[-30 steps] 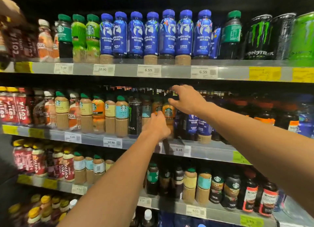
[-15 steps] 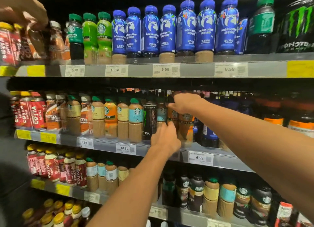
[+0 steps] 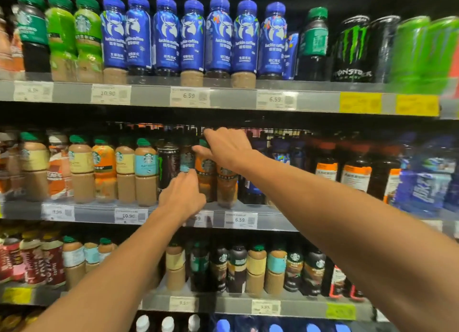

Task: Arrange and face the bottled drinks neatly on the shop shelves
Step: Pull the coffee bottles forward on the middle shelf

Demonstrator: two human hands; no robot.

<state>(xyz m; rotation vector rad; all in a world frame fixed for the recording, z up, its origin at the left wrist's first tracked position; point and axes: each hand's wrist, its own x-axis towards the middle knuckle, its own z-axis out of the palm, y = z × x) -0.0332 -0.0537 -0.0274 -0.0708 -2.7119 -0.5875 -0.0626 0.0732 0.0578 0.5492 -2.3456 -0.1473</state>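
Observation:
On the middle shelf (image 3: 99,213) stands a row of coffee bottles with green caps. My right hand (image 3: 228,150) reaches in from the right and closes over the cap of an orange-labelled coffee bottle (image 3: 205,169). My left hand (image 3: 182,195) wraps the lower left side of the same bottle, hiding its base. A twin orange-labelled bottle (image 3: 226,182) stands just to its right, and a dark bottle with a light blue label (image 3: 187,161) sits behind to its left. A black energy can (image 3: 167,165) stands among the coffee bottles, to the left of my hands.
The top shelf holds blue coffee bottles (image 3: 191,38), green-capped bottles and black and green energy cans (image 3: 352,48). Dark bottles with orange labels (image 3: 355,175) fill the middle shelf's right side. The shelf below (image 3: 218,304) holds more coffee bottles. Price tags line every rail.
My view has moved closer and shifted right. My left hand slid up against the orange-labelled bottle. My right hand stays on the caps. Another person's hand at the upper left has left the view.

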